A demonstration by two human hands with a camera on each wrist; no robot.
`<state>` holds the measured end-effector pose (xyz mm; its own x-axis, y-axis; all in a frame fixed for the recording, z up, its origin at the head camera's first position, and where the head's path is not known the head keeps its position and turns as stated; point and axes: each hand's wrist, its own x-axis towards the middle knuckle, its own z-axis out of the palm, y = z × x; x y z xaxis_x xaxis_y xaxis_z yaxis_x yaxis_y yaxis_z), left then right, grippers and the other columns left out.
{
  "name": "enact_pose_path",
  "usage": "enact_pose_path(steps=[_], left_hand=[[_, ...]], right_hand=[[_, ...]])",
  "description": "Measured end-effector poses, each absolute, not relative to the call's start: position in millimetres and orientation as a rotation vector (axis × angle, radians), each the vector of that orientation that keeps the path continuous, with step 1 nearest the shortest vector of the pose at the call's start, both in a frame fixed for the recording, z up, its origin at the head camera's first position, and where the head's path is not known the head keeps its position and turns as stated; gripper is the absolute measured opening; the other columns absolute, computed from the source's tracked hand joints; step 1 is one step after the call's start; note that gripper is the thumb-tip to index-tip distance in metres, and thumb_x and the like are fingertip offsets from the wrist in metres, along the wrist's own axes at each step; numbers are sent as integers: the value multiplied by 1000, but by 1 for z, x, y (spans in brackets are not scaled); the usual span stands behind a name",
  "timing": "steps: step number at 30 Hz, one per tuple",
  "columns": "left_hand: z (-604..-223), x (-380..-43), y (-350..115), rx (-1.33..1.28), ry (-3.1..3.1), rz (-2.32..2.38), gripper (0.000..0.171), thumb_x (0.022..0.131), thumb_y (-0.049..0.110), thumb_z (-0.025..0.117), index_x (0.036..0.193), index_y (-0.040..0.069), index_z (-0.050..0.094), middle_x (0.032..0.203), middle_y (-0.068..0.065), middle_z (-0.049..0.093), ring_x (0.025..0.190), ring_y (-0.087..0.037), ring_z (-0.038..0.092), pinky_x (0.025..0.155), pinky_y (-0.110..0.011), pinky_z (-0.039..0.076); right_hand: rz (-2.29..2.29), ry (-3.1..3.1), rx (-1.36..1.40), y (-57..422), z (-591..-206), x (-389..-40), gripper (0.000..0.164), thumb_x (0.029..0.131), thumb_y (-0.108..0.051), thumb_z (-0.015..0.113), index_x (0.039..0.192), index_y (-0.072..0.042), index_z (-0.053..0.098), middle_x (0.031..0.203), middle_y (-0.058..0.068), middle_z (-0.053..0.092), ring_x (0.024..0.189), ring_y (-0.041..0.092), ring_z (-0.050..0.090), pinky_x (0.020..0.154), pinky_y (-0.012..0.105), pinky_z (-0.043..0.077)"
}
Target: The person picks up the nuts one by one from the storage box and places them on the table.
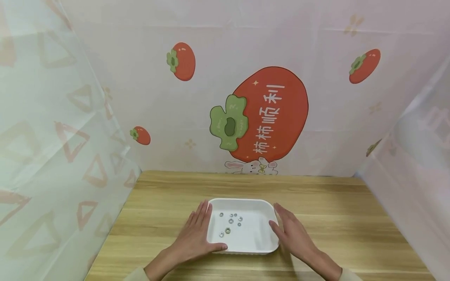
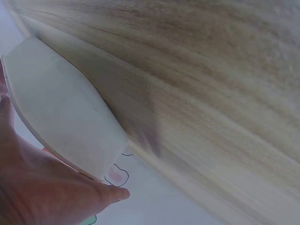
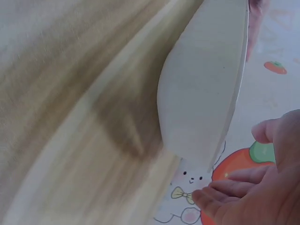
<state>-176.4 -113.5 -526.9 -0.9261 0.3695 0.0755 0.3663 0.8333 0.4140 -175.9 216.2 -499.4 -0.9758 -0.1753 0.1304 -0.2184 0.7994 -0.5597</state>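
A white, shallow plastic tray (image 1: pixel 253 246) with rounded corners rests on the wooden table. Small round metal pieces with holes, which look like nuts (image 1: pixel 231 221), lie scattered over its left half, several in all. My left hand (image 1: pixel 197 234) lies along the tray's left side, fingers straight, its thumb at the near rim. On the other side, my right hand (image 1: pixel 293 236) is beside the right rim with thumb and fingers spread. The right wrist view shows a gap between that hand and the tray wall (image 3: pixel 201 89). The left wrist view has the left hand against the rim.
Wood-grain tabletop (image 1: pixel 158 207) surrounds the tray. Behind it stands a pale backdrop (image 1: pixel 147 78) printed with red persimmons and a rabbit. Hanging sheets close in the left side (image 1: pixel 45 156) and the right side (image 1: pixel 422 171).
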Motion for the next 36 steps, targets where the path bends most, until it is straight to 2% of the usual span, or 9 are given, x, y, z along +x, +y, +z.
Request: enact_pose_path(steps=[7,14,20,23,29,36], left_hand=[[-526,-177,-112,621,3024,609,134,80,81,71,167,-4,16,177,-20,9,163,-38,13,128,-59,22],[-524,-176,-112,621,3030,581,133,81,81,71,167,-4,17,176,-21,13,163,-39,14,128,-60,22],[-523,-176,-111,627,3023,567,132,81,83,68,167,-4,18,176,-21,14,162,-39,15,128,-60,23],[-522,-177,-111,630,3015,558,132,82,84,67,167,-4,18,176,-21,14,163,-38,15,128,-61,23],[-522,-177,-112,628,3016,549,131,82,83,68,167,-4,18,176,-21,14,163,-37,15,128,-60,23],[-522,-176,-113,635,3020,538,131,82,84,66,167,-4,19,176,-21,15,163,-36,17,127,-60,26]], right_hand=[[680,-2836,417,210,-495,-182,63,100,-25,75,151,4,54,156,21,54,142,41,53,111,58,48],[612,-2791,525,200,-486,-188,54,91,-16,85,139,-1,66,137,15,69,127,33,64,105,53,55],[582,-2821,616,192,-482,-195,47,86,-12,89,128,-2,73,121,12,75,114,30,71,98,49,59],[550,-2856,659,188,-481,-199,45,85,-13,90,126,-1,74,118,11,76,105,27,73,92,47,61],[551,-2941,745,181,-479,-211,38,84,-11,89,119,0,76,107,9,77,86,20,72,73,37,61],[578,-3011,800,173,-480,-220,34,85,-10,89,116,0,78,104,9,77,86,20,72,71,37,61]])
